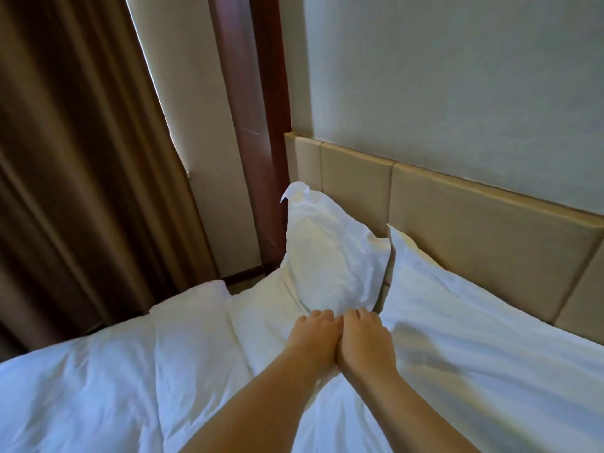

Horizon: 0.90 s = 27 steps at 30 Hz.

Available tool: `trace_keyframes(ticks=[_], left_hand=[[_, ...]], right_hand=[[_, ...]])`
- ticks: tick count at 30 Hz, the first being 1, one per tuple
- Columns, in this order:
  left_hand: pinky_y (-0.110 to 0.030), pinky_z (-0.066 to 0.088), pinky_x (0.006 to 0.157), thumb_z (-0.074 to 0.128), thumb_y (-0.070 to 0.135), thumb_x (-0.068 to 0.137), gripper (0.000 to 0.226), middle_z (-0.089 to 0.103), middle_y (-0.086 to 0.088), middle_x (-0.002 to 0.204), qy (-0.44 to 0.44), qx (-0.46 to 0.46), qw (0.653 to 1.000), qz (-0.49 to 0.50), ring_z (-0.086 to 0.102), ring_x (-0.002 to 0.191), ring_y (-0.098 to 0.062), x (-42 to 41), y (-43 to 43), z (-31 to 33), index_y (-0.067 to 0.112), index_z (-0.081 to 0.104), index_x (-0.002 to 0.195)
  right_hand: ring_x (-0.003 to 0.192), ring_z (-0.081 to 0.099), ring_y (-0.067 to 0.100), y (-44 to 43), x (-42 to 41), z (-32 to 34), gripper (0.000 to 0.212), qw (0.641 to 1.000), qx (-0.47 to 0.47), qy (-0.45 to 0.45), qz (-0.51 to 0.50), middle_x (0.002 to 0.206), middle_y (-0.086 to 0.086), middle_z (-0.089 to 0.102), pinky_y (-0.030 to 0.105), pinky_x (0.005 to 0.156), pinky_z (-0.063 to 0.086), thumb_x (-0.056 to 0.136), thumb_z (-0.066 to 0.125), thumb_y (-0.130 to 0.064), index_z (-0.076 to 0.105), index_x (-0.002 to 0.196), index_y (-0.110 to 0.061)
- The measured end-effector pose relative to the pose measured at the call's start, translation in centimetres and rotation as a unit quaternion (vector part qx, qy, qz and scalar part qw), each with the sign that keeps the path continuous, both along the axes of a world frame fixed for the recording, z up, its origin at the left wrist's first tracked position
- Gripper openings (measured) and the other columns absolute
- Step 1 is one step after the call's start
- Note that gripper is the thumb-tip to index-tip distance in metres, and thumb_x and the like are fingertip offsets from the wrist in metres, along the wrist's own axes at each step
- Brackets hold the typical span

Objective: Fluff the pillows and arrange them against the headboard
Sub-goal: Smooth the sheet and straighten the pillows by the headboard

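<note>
Upright pillow (327,256) is gripped at the bottom edge by curled left hand (313,336) and right hand (366,338); probably best plumped evenly, then nudged flush to the headboard (474,223).

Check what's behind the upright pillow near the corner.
The beige padded headboard stands behind the pillow, with its top panels showing above. The pillow covers the headboard's lower part, so whether they touch can't be seen.

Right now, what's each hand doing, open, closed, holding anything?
Left hand: fingers curled at the pillow's lower edge; grip cannot be told.
Right hand: same, grip cannot be told.
</note>
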<state>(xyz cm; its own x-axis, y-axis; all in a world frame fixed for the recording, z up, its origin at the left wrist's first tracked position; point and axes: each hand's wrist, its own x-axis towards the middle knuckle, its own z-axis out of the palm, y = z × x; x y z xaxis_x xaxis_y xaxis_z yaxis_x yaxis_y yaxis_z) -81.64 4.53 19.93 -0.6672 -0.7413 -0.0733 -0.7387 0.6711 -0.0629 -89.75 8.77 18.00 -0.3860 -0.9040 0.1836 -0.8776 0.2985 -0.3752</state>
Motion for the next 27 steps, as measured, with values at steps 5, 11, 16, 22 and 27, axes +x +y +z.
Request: trace_keyframes(ticks=[5, 11, 16, 22, 27], left_hand=[[-0.041, 0.040, 0.100, 0.053, 0.026, 0.093, 0.042, 0.051, -0.006, 0.125, 0.022, -0.019, 1.000, 0.008, 0.048, 0.118, -0.026, -1.4, -1.2, 2.0, 0.023, 0.043, 0.133], [-0.040, 0.039, 0.103, 0.050, 0.018, 0.095, 0.044, 0.050, -0.004, 0.131, 0.061, -0.020, 0.997, 0.035, 0.047, 0.122, -0.026, -0.2, -3.1, 3.5, 0.026, 0.041, 0.137], [-0.040, 0.040, 0.102, 0.049, 0.014, 0.094, 0.048, 0.047, -0.004, 0.136, 0.071, -0.041, 0.996, 0.033, 0.045, 0.124, -0.027, 2.2, -6.7, 6.5, 0.025, 0.037, 0.139], [-0.039, 0.042, 0.091, 0.046, 0.013, 0.092, 0.048, 0.050, -0.005, 0.129, 0.093, -0.050, 0.993, 0.044, 0.049, 0.117, -0.027, 3.7, -14.2, 9.2, 0.023, 0.036, 0.137], [-0.038, 0.044, 0.089, 0.047, 0.012, 0.090, 0.054, 0.053, -0.005, 0.128, 0.116, -0.028, 0.993, -0.021, 0.052, 0.115, -0.028, -1.0, -19.5, 8.6, 0.028, 0.032, 0.140]], right_hand=[[0.112, 0.052, 0.021, -1.4, -2.0, 2.9, 0.020, 0.999, -0.030, 0.018, 0.017, 0.122, 0.002, 0.056, 0.032, 0.093, 0.044, 0.097, 0.041, -0.020, 0.052, 0.113, -0.019], [0.115, 0.049, 0.019, -2.7, -1.9, 6.1, 0.032, 0.998, -0.030, 0.054, 0.034, 0.130, 0.002, 0.053, 0.027, 0.095, 0.044, 0.097, 0.046, -0.032, 0.048, 0.126, -0.019], [0.110, 0.049, 0.019, -4.7, -1.2, 8.1, 0.024, 0.997, -0.025, 0.078, 0.012, 0.123, 0.001, 0.054, 0.028, 0.091, 0.048, 0.095, 0.048, -0.029, 0.051, 0.117, -0.021], [0.096, 0.049, 0.021, -8.8, -2.0, 9.0, 0.007, 0.992, -0.041, 0.116, -0.034, 0.103, 0.002, 0.054, 0.028, 0.071, 0.039, 0.088, 0.046, -0.015, 0.041, 0.085, -0.021], [0.094, 0.051, 0.020, -12.5, -3.5, 7.9, 0.010, 0.987, -0.043, 0.101, -0.114, 0.105, 0.003, 0.057, 0.030, 0.080, 0.049, 0.085, 0.048, -0.011, 0.048, 0.090, -0.021]])
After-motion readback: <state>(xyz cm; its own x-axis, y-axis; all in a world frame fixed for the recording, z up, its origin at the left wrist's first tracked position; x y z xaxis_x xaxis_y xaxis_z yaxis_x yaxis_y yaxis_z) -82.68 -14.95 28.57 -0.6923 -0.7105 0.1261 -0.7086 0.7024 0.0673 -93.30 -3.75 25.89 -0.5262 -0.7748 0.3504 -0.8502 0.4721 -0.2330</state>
